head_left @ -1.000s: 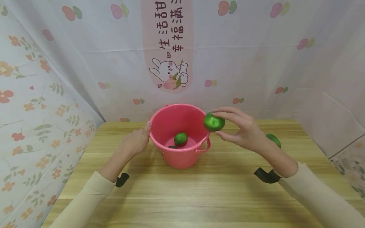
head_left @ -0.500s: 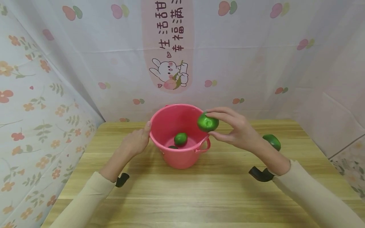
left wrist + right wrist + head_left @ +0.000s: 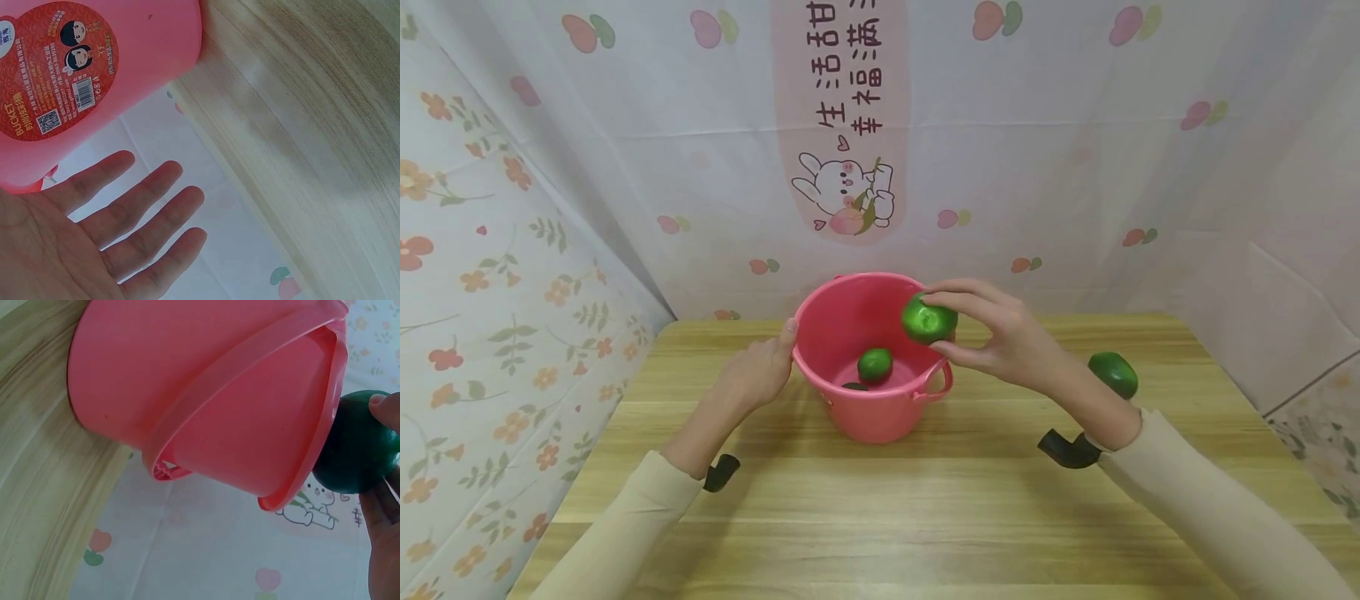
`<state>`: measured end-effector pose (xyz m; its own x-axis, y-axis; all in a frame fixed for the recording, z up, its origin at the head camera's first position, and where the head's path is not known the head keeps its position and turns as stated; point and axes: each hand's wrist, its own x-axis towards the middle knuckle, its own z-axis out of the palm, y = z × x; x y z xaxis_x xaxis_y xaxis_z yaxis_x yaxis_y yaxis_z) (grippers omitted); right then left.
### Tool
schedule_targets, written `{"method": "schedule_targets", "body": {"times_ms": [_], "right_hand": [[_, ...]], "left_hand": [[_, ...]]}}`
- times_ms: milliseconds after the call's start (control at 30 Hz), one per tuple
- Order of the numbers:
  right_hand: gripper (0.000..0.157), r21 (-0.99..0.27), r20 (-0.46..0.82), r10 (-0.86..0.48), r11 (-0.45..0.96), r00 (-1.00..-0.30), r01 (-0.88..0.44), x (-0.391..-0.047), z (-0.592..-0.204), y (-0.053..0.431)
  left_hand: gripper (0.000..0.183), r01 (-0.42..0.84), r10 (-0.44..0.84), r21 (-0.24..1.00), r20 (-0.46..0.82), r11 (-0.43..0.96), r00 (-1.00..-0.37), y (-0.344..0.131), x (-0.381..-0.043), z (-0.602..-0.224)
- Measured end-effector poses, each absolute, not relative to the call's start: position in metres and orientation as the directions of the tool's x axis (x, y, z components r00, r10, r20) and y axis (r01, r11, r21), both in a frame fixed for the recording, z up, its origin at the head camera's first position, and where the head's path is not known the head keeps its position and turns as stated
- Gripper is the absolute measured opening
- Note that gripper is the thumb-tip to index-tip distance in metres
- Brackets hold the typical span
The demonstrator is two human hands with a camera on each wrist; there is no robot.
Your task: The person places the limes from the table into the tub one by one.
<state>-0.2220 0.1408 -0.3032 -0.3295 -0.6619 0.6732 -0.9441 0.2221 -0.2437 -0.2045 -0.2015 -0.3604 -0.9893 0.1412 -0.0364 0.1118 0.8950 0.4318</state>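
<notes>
A pink bucket (image 3: 880, 417) stands upright on the table. My left hand (image 3: 758, 371) touches its left rim with the thumb; in the left wrist view the four fingers (image 3: 134, 215) are straight and spread beside the bucket wall. My right hand (image 3: 1000, 337) pinches a glossy green lime (image 3: 928, 319) between thumb and fingers, over the bucket's right rim. Seen from the right wrist, that lime looks dark green and close to the rim. Inside the bucket lies another green lime (image 3: 876, 365), with a dark thing (image 3: 855, 387) partly hidden by the near wall.
Another green lime (image 3: 1114, 375) lies on the wooden table (image 3: 880, 517), behind my right forearm. The bucket's handle (image 3: 237, 365) hangs down its side. A patterned white cloth (image 3: 1037, 167) hangs behind the table. Black curved pieces (image 3: 1067, 450) sit at both wrists.
My right hand has moved left with the lime, from beside the bucket's right rim to over it. More of the lime on the table now shows. The left hand and bucket have stayed put.
</notes>
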Motion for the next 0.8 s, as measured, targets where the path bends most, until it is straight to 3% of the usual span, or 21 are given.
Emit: {"method": "schedule_targets", "body": {"times_ms": [267, 800], "right_hand": [[0.060, -0.278, 0.641, -0.689, 0.202, -0.338, -0.939, -0.224, -0.304, 0.129], [0.060, -0.343, 0.584, -0.726, 0.184, -0.362, -0.921, -0.230, -0.313, 0.113]], "left_hand": [[0.078, 0.130, 0.145, 0.431, -0.002, 0.893, -0.989, -0.202, -0.204, -0.361], [0.077, 0.138, 0.158, 0.454, -0.006, 0.880, -0.987, -0.204, -0.204, -0.361]]}}
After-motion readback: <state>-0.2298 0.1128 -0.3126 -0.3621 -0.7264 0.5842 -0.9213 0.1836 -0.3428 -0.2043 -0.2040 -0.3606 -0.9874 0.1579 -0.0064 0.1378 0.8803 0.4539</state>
